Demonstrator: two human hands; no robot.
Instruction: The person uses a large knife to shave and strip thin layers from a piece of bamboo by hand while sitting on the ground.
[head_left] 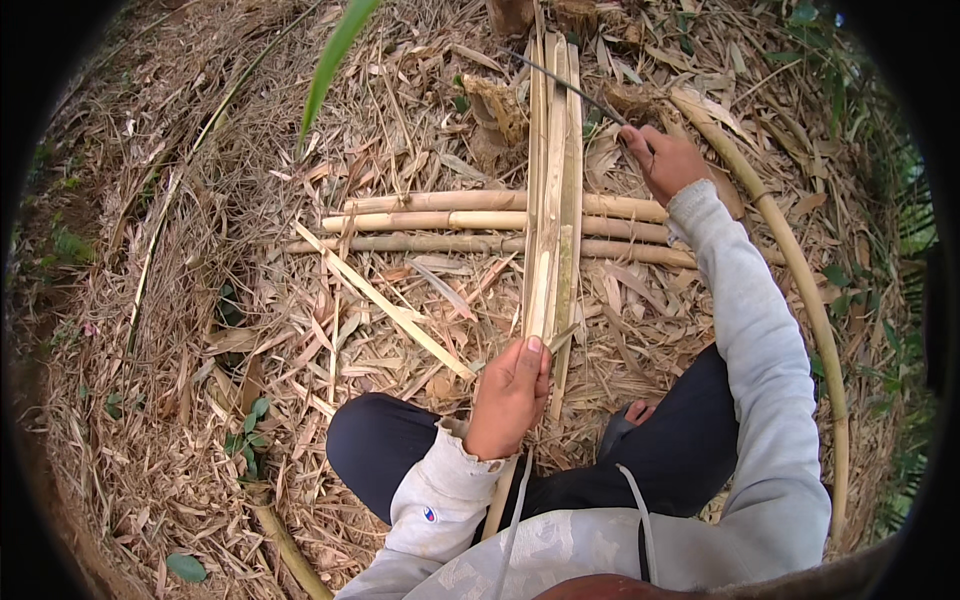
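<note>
My left hand is closed round the near part of a split bamboo strip, thumb on top. This pale strip runs away from my lap and over other long split strips. At the far right my right hand grips a knife with a long, thin, dark blade. Its handle is hidden inside my fist. The blade points to the far left and passes across the strips near their far end; whether it touches them I cannot tell.
Several bamboo poles lie crosswise under the strips. A loose split piece rests at an angle on the left. A long curved bamboo pole bends along the right side. Stumps stand at the far end, and dry leaves and shavings cover the ground.
</note>
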